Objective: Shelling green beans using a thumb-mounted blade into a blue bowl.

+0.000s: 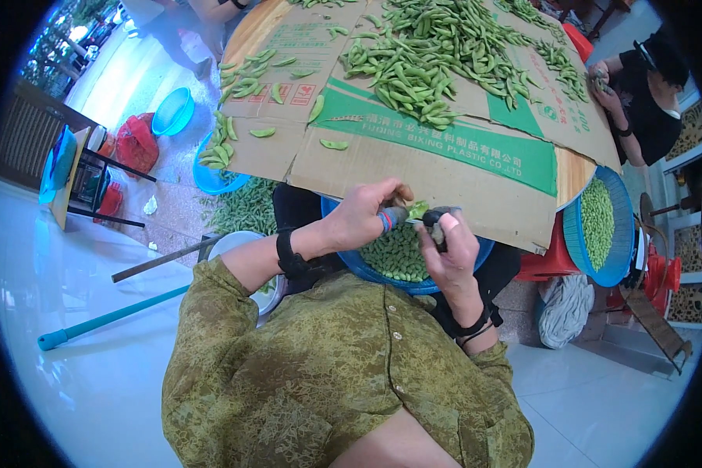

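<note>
Above a blue basin [356, 266] of shelled green beans [396, 253], my two hands meet around a green bean pod [416, 210]. My left hand [364, 215] pinches one side of the pod, with grey and coloured covers on its fingers. On the other side, my right hand [452, 251] is closed on the pod, with dark covers on its thumb and finger. Both hands are just off the near edge of a cardboard sheet [444, 187] laid over a table. A large heap of unshelled pods [433, 58] lies farther back on the cardboard.
Another blue basket [620, 226] of shelled beans stands at the right, by a person [651, 101] at the table. Empty pods [246, 207] lie on the floor at the left, near a white bucket [269, 300] and a teal pole [117, 318]. A red bag [136, 146] lies beyond.
</note>
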Demonstrator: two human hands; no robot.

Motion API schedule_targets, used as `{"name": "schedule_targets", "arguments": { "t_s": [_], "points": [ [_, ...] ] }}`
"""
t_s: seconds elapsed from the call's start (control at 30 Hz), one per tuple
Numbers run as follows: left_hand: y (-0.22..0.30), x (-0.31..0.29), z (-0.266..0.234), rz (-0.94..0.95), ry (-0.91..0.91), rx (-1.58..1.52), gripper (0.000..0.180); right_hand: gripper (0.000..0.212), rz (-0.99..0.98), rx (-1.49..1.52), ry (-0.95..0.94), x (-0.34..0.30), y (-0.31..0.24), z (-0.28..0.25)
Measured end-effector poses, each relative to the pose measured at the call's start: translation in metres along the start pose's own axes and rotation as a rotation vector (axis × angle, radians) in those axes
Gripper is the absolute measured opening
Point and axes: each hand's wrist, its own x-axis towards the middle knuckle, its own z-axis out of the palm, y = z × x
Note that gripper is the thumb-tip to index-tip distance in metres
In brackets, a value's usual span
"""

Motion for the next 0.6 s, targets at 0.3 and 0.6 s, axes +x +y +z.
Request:
{"name": "schedule_targets", "arguments": {
  "t_s": [0.3,0.6],
  "points": [
    [0.014,-0.005,0.013,0.138,0.113,0.093,0.026,0.031,0.066,0.041,0.042,-0.006,0.006,0.015],
    [0.018,-0.014,0.017,0.272,0.122,0.248,0.04,0.03,0.29,0.089,-0.096,-0.005,0.002,0.011]
  ]
}}
